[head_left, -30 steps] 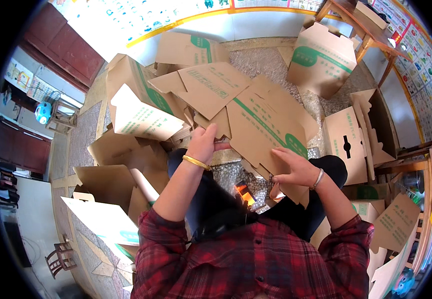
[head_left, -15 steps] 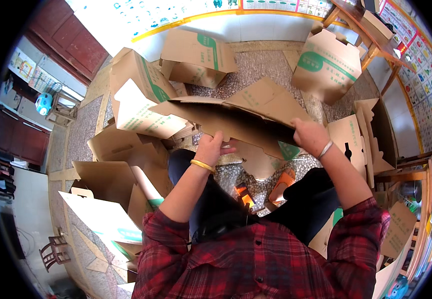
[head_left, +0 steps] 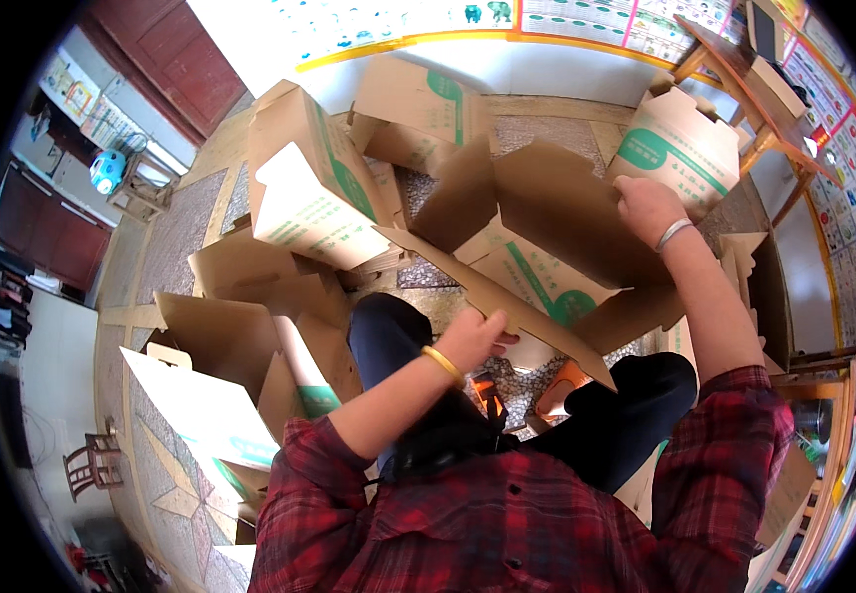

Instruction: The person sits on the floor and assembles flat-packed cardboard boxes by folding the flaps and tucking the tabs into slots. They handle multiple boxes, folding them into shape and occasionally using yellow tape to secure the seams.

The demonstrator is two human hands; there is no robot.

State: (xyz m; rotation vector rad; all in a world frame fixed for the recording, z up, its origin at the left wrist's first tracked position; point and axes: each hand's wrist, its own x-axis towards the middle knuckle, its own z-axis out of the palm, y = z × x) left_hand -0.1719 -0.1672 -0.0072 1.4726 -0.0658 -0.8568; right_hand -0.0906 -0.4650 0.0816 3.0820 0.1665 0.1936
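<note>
The opened carton (head_left: 571,217) stands between the fingers of both hands, the left hand (head_left: 477,339) pinching its near flap, the right hand (head_left: 648,210) curled closed on its far edge. A tall carton (head_left: 314,212) and a squarer carton (head_left: 683,143) crowd the space beyond; an orange sandal (head_left: 562,383) shows right of the left fingers.

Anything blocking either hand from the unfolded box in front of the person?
Nothing visible does. The left hand grips the near side of the unfolded box, and the right hand grips its far side.
</note>
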